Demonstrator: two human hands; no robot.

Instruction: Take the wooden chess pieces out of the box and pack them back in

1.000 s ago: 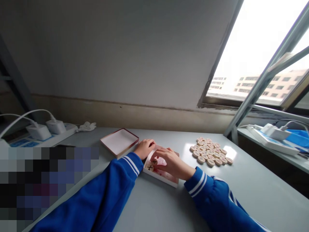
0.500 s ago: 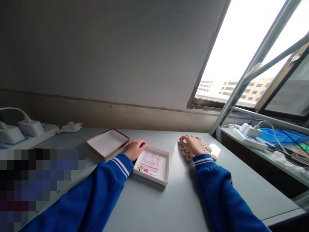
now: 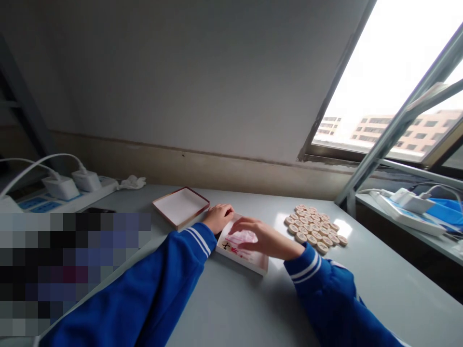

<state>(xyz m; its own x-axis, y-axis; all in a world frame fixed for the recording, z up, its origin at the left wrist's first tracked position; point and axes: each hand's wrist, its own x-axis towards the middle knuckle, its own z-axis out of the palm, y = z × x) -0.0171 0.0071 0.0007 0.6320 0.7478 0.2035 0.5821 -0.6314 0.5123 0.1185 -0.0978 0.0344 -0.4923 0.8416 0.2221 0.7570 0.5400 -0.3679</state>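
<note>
My left hand [image 3: 218, 219] curls over the left wall of a shallow white box [image 3: 243, 264], holding its edge. Over the box hovers my right hand [image 3: 262, 237], thumb and fingers apart, and no piece shows between them. Inside the box are a sheet with pink-red lines [image 3: 242, 238] and printed characters [image 3: 230, 247], partly covered by the hand. To the right, many round wooden Chinese chess pieces [image 3: 314, 226] lie close together in one layer on the grey tabletop.
A box lid [image 3: 183, 206] with a red-brown rim lies open side up behind my left hand. Power strips with white chargers stand at the left [image 3: 87, 180] and on the right shelf [image 3: 415, 201]. A metal frame post [image 3: 376, 144] rises by the window.
My right hand has moved left from the wooden pieces to above the box, uncovering the pieces. My left hand stays at the box edge. The view has shifted left.
</note>
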